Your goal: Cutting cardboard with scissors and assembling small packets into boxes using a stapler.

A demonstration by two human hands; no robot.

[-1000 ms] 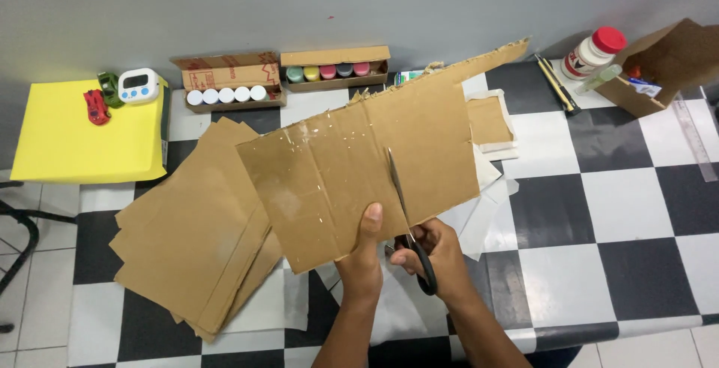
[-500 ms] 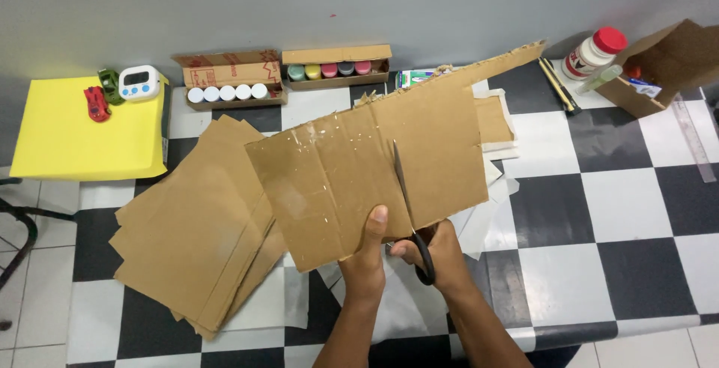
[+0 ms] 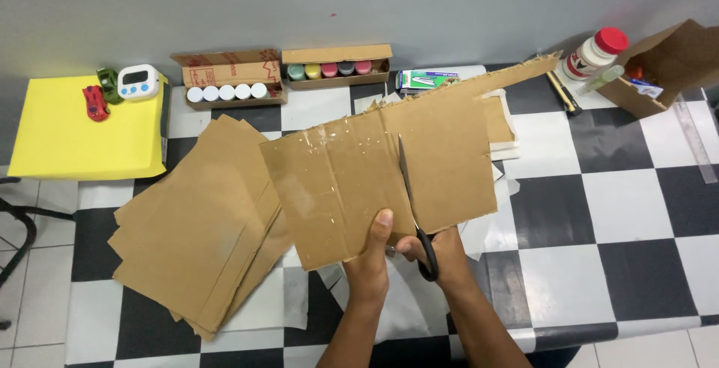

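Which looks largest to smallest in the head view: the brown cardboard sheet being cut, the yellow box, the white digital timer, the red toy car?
1. Brown cardboard sheet
2. Yellow box
3. White digital timer
4. Red toy car

The timer and car look close in size.

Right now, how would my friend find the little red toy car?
Look at the far left for the big yellow block. The red toy car sits on its back edge, beside a green toy car and a white timer. It is the only red one there.

Two hands cut a big brown card

The left hand (image 3: 372, 252) holds the cardboard sheet (image 3: 374, 177) by its near edge. The right hand (image 3: 438, 252) grips black scissors (image 3: 414, 211), blades lying across the sheet. More cardboard sheets (image 3: 198, 222) lie beside it.
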